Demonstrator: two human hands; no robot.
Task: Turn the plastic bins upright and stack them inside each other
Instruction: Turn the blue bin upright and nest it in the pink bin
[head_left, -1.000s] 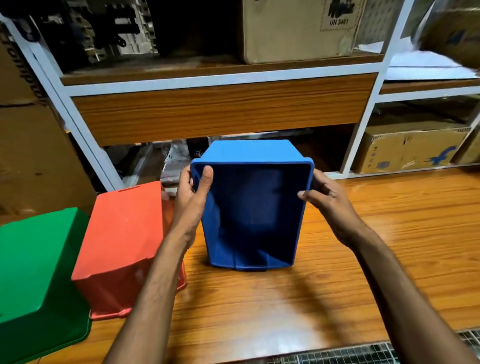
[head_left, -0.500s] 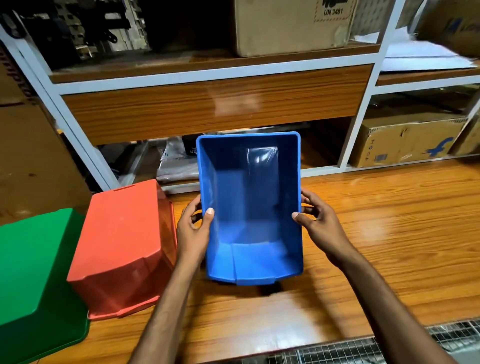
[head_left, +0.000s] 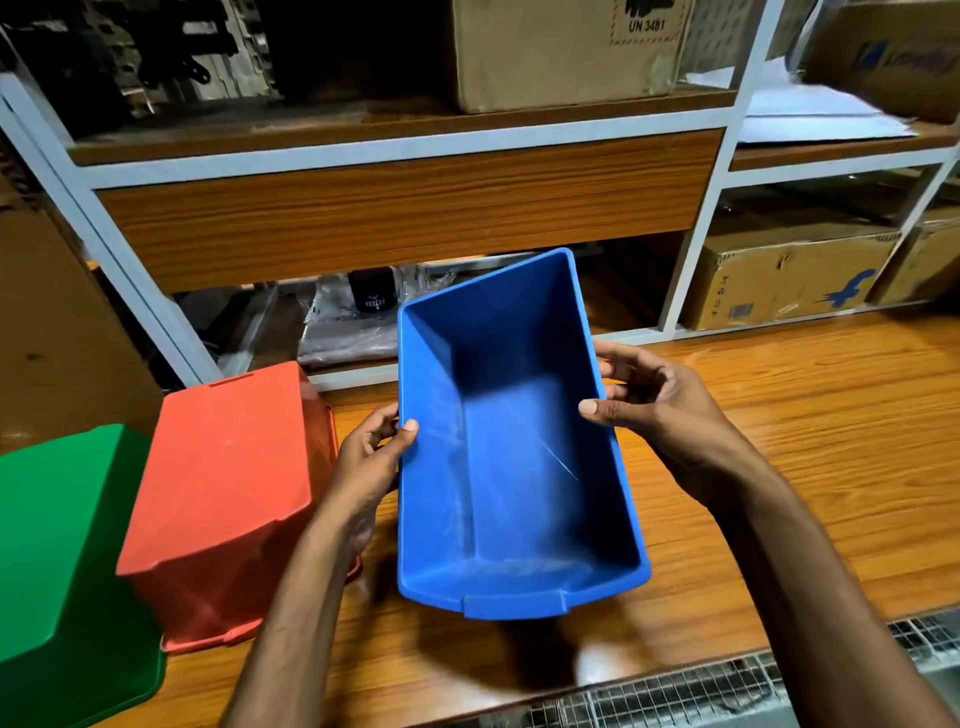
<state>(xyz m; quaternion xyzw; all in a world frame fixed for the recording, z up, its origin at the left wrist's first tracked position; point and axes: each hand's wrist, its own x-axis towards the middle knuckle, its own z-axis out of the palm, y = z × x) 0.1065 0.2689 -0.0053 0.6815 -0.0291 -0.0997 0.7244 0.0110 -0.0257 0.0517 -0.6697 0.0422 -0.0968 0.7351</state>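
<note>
A blue plastic bin (head_left: 514, 467) is held over the wooden table, its open side facing up toward me, empty inside and skewed a little to the right. My left hand (head_left: 371, 457) grips its left rim with the thumb over the edge. My right hand (head_left: 654, 410) grips the right rim the same way. Left of it an orange bin (head_left: 228, 488) lies upside down on the table. A green bin (head_left: 57, 561) lies upside down at the far left, partly cut off by the frame.
The wooden table (head_left: 810, 441) stretches to the right. A white metal shelf frame (head_left: 395, 150) stands behind it, with cardboard boxes (head_left: 779, 280) on the lower right and another box (head_left: 561, 52) above. A wire grille (head_left: 675, 691) runs along the table's near edge.
The blue bin went from tipped on its side with the opening facing me to open side up, and came nearer to me. Both hands slid down along its rims.
</note>
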